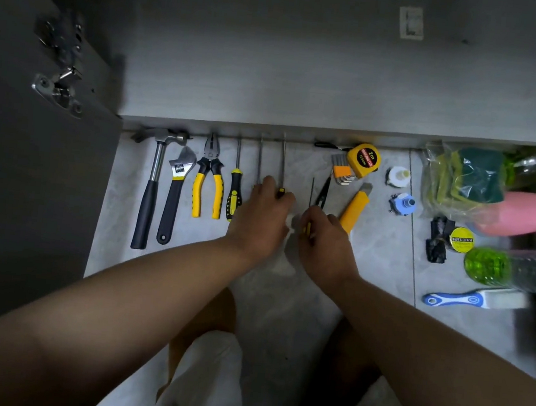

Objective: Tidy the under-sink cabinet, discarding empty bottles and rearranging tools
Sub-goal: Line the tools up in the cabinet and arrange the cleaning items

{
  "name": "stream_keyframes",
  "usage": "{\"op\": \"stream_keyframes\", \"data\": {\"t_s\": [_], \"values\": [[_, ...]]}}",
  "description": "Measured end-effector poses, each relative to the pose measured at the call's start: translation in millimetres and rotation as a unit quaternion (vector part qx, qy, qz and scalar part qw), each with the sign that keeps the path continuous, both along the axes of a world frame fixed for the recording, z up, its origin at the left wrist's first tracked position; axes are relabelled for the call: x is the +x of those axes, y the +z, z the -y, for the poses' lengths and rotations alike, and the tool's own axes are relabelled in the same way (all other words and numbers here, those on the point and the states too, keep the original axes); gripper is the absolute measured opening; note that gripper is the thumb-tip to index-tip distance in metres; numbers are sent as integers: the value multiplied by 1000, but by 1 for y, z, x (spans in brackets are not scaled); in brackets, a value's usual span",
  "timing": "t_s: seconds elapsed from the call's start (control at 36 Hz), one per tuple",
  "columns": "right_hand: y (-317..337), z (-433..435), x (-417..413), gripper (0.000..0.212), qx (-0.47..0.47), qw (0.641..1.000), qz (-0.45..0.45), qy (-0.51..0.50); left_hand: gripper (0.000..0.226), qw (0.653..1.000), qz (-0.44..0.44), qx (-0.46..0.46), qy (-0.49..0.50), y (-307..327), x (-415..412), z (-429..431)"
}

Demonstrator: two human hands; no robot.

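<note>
Floor [379,264] before the open cabinet [306,74]; tools in one row, left to right:

- hammer [149,190]
- adjustable wrench [175,189]
- pliers [208,183]
- black-and-yellow screwdriver [234,192]
- two long screwdrivers [283,158]
- thin screwdriver [312,191]
- utility knife [355,208]

Near the cabinet edge: hex keys [341,172], tape measure [363,160].

Left hand [262,215] lies over the long screwdrivers' handles, fingers bent (whether it grips, I cannot tell). Right hand [325,238], just beside it, pinches the thin screwdriver's yellow handle.

Far right: bagged sponges [461,180], pink bottle [517,214].

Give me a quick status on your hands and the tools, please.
Left hand over long screwdrivers, grip unclear. Right hand pinches thin screwdriver. Utility knife close beside it.
</note>
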State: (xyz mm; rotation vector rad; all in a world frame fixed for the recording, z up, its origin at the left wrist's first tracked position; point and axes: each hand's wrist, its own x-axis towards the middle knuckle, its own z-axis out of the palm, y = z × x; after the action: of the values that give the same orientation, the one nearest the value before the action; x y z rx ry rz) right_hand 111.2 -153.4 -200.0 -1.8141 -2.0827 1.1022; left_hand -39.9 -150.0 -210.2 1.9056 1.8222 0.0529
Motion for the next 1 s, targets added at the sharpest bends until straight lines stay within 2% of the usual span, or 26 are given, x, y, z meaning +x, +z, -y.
{"op": "stream_keyframes", "data": {"t_s": [0.08, 0.19, 0.36, 0.69, 1.0], "values": [[-2, -11, -2, 19, -9, 1000, 6, 0, 47, 995, -64, 64, -47, -1, -4, -1], [-7, -21, -4, 21, -22, 1000, 9, -8, 60, 992, -89, 51, -68, -7, -6, -2], [-15, -27, -12, 16, -32, 998, 44, -38, 52, 988, -119, 67, -74, -9, -10, -5], [-18, -45, -31, 22, -27, 991, 133, -15, 46, 987, -121, 69, -77, -6, -20, -5], [-24, -54, -42, 20, -60, 986, 155, -10, 39, 988, -108, 78, -72, -7, -22, -4]]}}
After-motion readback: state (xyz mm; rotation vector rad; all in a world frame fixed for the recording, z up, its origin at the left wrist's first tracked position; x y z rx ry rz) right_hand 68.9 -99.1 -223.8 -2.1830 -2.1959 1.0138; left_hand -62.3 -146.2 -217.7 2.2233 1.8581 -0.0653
